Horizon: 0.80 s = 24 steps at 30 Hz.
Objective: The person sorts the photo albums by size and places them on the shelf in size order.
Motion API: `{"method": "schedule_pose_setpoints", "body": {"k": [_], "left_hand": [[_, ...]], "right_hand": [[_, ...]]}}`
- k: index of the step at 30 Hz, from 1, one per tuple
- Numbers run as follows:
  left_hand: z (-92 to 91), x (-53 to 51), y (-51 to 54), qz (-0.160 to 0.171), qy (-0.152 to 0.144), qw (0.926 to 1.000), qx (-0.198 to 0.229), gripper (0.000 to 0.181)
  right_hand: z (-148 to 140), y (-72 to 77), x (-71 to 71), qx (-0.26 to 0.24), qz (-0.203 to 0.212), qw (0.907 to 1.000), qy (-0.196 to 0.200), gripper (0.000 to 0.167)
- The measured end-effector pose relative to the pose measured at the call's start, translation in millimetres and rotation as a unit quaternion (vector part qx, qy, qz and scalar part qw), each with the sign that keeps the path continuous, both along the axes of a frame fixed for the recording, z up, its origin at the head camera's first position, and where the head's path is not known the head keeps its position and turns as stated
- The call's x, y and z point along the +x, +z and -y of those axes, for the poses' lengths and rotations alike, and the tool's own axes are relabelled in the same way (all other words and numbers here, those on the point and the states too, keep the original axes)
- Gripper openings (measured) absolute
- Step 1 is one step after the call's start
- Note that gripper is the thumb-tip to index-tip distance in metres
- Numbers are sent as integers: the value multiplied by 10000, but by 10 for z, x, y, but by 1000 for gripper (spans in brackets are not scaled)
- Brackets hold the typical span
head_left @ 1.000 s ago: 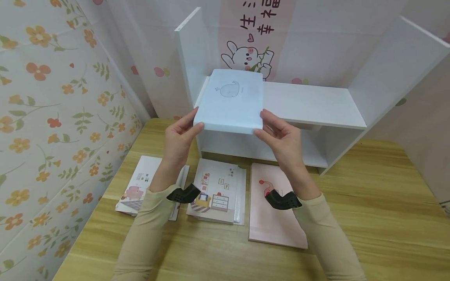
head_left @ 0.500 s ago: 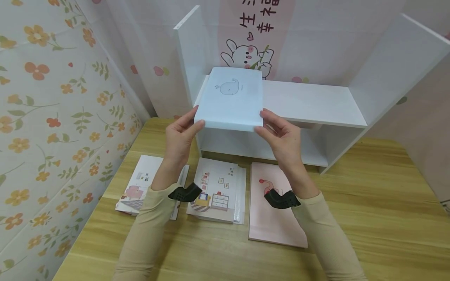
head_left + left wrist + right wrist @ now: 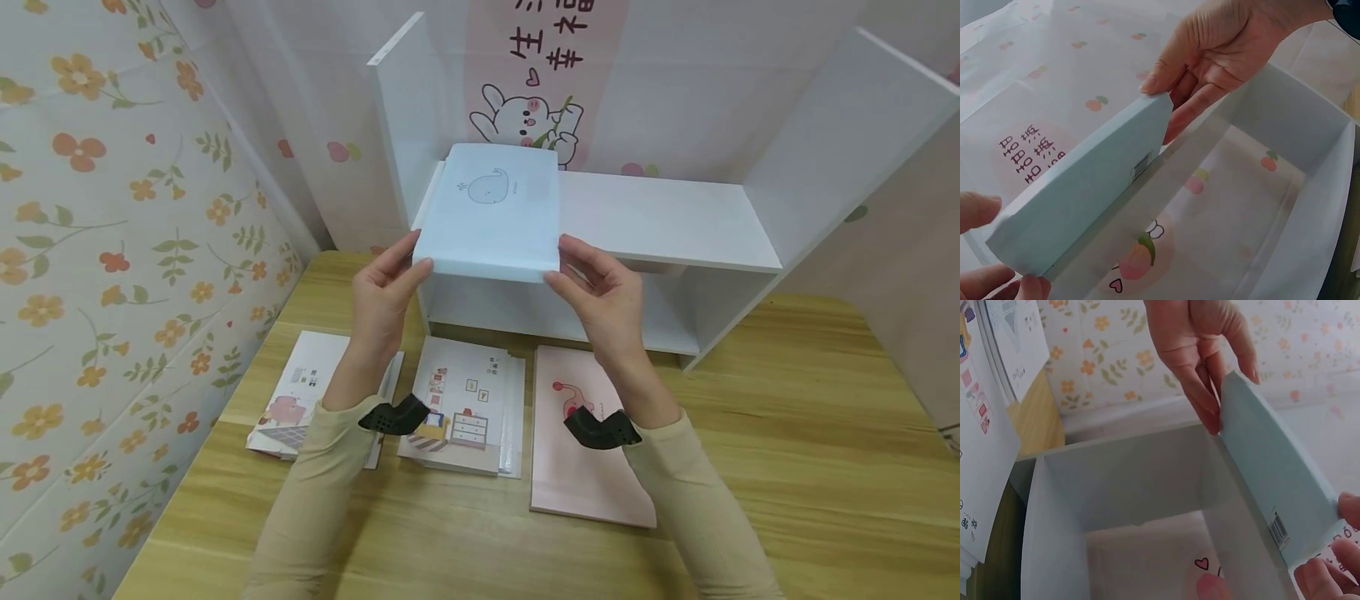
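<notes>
At the lower left of the head view, a pile of white books (image 3: 303, 379) lies on the table (image 3: 787, 467), partly behind the person's left arm. Just above it, the left hand (image 3: 382, 287) is closed only a little, with its thumb on the near edge of a pale blue block (image 3: 487, 212) and its fingers at the side, so it has a light pinch on the near left corner. The block, a book or a box with a whale on top, is at the upper middle of the frame, next to the tall white side panel (image 3: 405, 108), its near end sticking out past the shelf (image 3: 667, 217); whether it rests on the board is hard to tell. To do this well, both hands should move together and hold it flat, with the left fingers careful not to get squeezed by the panel. A soft, even push from both thumbs would probably help it go straight. Further right, above the pink book (image 3: 570, 467), the right hand (image 3: 607, 287) pinches the near right corner the same way, and it should not push harder than the left, or the block could twist
</notes>
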<state>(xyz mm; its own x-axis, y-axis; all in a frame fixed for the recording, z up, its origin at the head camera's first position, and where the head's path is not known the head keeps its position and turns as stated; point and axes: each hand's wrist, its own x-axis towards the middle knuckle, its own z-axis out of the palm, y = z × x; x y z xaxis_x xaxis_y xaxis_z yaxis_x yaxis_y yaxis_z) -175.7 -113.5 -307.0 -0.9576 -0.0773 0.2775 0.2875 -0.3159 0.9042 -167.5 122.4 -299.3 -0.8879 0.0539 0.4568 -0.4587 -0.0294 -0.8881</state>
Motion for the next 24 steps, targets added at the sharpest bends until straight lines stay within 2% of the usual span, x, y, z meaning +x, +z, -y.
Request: {"method": "schedule_pose_setpoints", "body": {"k": [4,13,24], "left_hand": [[26,27,-39,26,14,10000,37,42],[84,107,-125,443,5,9987,-236,42],[57,262,-257,805,-486,9950,-342,40]], "right_hand": [[-23,-7,33,-72,-38,10000,24,41],[-68,-33,108,-206,17,9997,101,39],[-138,-121,227,74,304,9995,96,39]]}}
